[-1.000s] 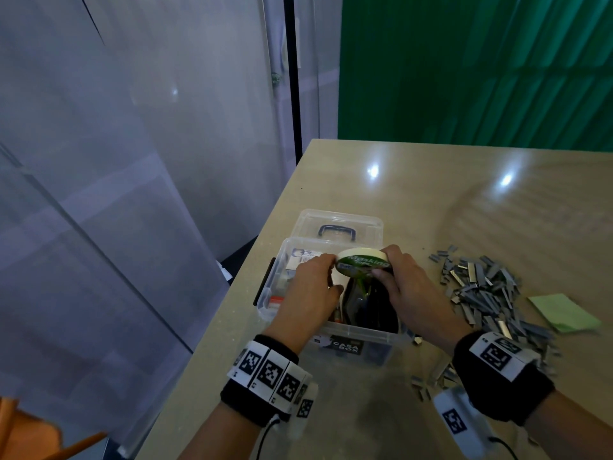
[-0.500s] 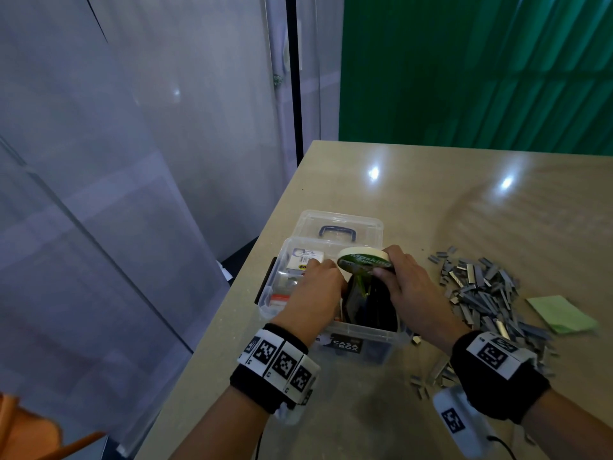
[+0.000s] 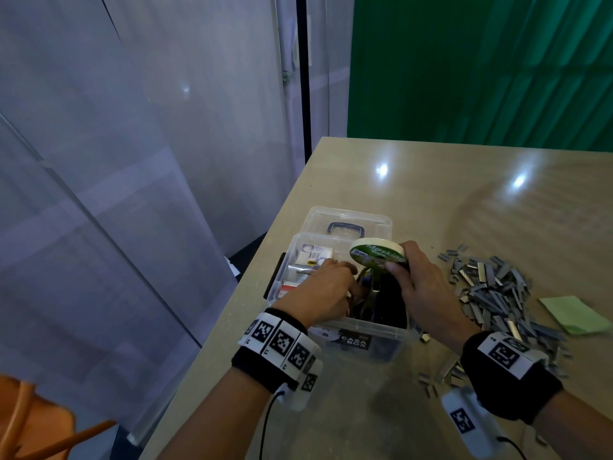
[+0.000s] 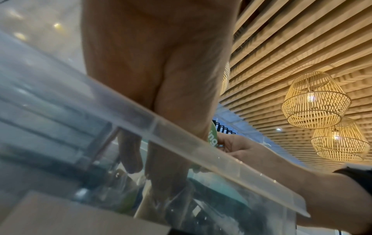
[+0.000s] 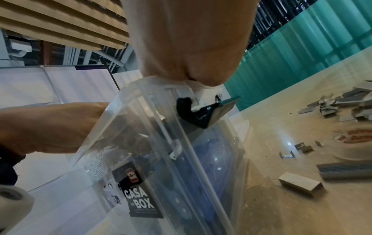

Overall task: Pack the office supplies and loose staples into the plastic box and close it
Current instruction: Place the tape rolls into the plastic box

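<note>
The right hand (image 3: 419,287) pinches a roll of masking tape (image 3: 377,257) by its edge, tilted above the far side of the open plastic box (image 3: 381,333), while the left hand (image 3: 323,292) reaches down among the contents with fingers bent; whether it grips anything I cannot tell. If the roll is let go before room is made it may sit proud of the rim and stop the lid (image 3: 348,219), lying just beyond both hands, from shutting. The staples (image 3: 497,290) heaped right of the right hand could scatter under a careless wrist. The roll reads "Masking"; the box label reads "CASA BOX".
</note>
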### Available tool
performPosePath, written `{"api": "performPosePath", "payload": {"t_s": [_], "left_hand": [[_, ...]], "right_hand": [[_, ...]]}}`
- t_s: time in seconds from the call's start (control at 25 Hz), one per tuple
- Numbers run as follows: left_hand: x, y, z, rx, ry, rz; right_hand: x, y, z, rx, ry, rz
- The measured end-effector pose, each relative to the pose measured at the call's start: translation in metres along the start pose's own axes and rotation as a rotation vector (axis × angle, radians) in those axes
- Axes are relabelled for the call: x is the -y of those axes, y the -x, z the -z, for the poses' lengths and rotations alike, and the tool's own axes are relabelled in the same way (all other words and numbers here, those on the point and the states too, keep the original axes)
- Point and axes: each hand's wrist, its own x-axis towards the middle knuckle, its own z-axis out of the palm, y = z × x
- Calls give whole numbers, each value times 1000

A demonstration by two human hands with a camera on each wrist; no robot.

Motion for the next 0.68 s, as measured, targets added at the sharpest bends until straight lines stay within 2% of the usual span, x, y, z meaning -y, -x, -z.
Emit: {"api": "performPosePath", "payload": {"t_s": [0.12, 0.24, 0.44, 0.56, 0.68], "left_hand": [[5, 1, -1, -159, 179, 36], [9, 5, 2, -332, 222, 69], [11, 20, 21, -621, 327, 86], [11, 30, 28, -668, 458, 59], [6, 35, 31, -591, 606, 40]], "right_hand": [[0, 1, 1, 13, 5, 9], [1, -3, 3, 42, -24, 9], [11, -24, 24, 100, -370, -167], [30, -32, 42, 124, -553, -210], [47, -39, 53, 238, -642, -195]]}}
